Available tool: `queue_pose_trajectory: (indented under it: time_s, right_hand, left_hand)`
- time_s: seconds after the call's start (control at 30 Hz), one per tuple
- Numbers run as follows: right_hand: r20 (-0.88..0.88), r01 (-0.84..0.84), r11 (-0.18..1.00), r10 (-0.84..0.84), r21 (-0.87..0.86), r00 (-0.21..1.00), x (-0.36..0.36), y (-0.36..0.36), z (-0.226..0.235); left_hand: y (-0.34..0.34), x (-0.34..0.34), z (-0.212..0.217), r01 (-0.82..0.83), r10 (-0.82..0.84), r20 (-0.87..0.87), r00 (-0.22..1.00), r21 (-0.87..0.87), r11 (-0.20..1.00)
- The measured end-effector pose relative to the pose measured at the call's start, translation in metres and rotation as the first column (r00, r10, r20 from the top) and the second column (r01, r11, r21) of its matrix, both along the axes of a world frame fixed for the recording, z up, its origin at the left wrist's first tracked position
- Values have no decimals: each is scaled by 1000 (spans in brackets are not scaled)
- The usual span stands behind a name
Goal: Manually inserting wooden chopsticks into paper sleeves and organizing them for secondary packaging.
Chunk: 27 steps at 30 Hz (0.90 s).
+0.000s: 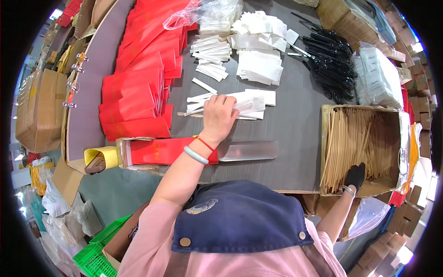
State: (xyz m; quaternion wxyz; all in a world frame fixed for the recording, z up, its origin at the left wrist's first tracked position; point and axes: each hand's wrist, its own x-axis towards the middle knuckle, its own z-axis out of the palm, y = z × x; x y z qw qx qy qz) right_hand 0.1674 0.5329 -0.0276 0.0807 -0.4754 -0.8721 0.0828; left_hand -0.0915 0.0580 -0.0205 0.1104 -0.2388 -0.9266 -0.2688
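My left hand [220, 114] is bare, with a red cord and a pale bangle at the wrist. Its curled fingers pinch a translucent white packet [251, 102] over a loose pile of flat white packets [270, 98]. Far to the right, my right hand [355, 176] wears a black glove and reaches into a cardboard box [326, 134] of thin wooden sticks [350, 143]. Its fingers touch the sticks, but their dark shape hides how they are closed. Below my left hand, red paper sleeves [161, 150] lie in a holder beside a smooth grey channel [249, 151].
Red envelopes [134, 99] overlap along the left side. Narrow white packets [210, 51] and wider white ones [260, 67] lie in stacks at the back. Black plastic spoons [330, 69] are heaped beside a clear-wrapped white bundle [378, 76]. A raised board [90, 83] edges the table's left.
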Motion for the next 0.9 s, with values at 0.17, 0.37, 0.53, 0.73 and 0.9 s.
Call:
queue_pose_trajectory:
  time_s: [0.17,0.37,0.53,0.73,0.9]
  right_hand:
    - [-592,-156,965,0,-212,806,-20,-41,35]
    - [-416,-537,647,349,-541,840,-87,-184,69]
    - [-438,-507,335,263,-794,860,-105,-215,69]
    - [-421,-428,104,86,-898,903,-97,-212,75]
    - [-416,-416,80,23,-906,909,-82,-208,86]
  left_hand:
    - [-5,7,0,67,-75,80,994,98,993]
    - [-19,44,41,46,-277,673,686,340,939]
    - [-30,75,24,324,-303,221,927,-66,944]
    - [-32,86,22,245,-234,206,950,-29,969]
    - [-30,86,23,293,-271,223,936,-75,953]
